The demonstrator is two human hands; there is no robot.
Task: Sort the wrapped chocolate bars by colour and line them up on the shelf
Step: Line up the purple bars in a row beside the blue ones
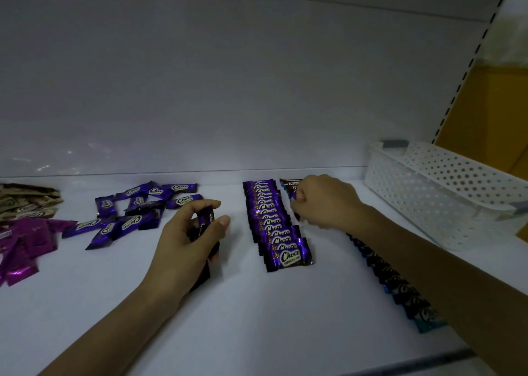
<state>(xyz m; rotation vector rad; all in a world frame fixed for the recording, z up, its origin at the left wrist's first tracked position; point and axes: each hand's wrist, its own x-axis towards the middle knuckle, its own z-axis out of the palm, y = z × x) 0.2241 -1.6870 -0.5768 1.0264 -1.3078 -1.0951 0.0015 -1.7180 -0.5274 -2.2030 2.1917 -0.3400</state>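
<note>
Shelf point(257, 318) front lying open under my forearms.
Left hand point(185, 241) gripping purple bars point(206, 215), right hand point(325, 204) pinching one bar point(295, 197).

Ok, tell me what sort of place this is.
Probably a shop's display shelving: a slotted upright, a white shelf with purple chocolate bars lined in a row, and a perforated white basket.

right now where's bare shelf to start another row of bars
Widest: the front of the shelf between both arms, below the purple row. Also a strip between that row and the left hand gripping purple bars. Crowded: loose piles at left, dark row by the basket.
</note>
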